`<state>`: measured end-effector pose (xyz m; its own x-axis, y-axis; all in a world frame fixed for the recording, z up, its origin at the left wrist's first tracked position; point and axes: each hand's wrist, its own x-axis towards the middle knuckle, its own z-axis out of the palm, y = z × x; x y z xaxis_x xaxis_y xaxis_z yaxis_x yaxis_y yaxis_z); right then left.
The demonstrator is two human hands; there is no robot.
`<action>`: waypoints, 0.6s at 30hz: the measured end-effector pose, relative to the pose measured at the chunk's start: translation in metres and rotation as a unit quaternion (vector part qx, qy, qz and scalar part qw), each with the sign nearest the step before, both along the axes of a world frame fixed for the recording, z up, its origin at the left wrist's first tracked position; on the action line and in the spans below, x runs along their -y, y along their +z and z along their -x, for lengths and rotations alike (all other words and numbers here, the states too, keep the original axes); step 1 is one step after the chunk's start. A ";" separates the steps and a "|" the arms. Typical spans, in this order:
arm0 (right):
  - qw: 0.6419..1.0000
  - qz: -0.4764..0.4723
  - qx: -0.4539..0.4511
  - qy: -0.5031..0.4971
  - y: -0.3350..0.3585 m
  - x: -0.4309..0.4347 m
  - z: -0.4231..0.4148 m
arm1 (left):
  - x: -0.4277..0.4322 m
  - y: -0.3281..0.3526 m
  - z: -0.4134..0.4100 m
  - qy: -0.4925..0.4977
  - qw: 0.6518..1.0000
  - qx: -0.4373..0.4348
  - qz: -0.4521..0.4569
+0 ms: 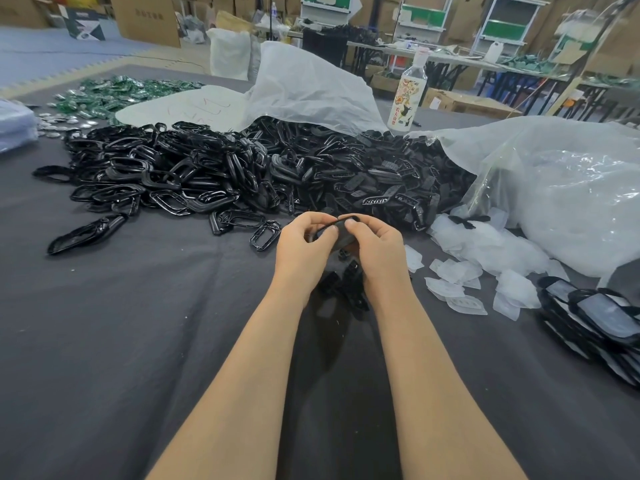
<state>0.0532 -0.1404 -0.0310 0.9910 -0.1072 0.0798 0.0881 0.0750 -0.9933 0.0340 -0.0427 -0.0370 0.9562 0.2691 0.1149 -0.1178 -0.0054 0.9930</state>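
Six o'clock of pile (242, 168): my left hand (304, 239) and right hand (375, 245) pinch one black part (346, 238).
Part: light, stiff, slick, I judge; grip edges.

On the tabletop (121, 341) the left grip (304, 247) and right grip (377, 251) meet at the centre, a small part (346, 239) between them. From there, a heap of loop frames (166, 174) lies at eleven o'clock, a heap of slotted pieces (374, 181) at one, a bottle (410, 95) behind it, thin covers (460, 271) at three, stacked units (595, 317) at four.
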 end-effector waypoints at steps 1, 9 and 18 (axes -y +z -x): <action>1.000 -0.007 -0.001 0.006 0.000 0.000 0.000 | 0.000 0.001 0.000 -0.011 0.999 -0.011 0.040; 0.999 0.014 0.018 0.037 -0.002 -0.002 0.002 | 0.001 0.003 0.000 -0.018 0.979 -0.046 0.196; 0.997 -0.071 -0.037 -0.021 -0.003 0.000 -0.003 | 0.003 0.001 0.000 -0.027 0.982 -0.030 0.185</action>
<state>0.0560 -0.1400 -0.0336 0.9881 -0.1535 -0.0127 0.0204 0.2125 -0.9769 0.0343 -0.0452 -0.0364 0.9723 0.2306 -0.0391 -0.0485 0.3625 0.9307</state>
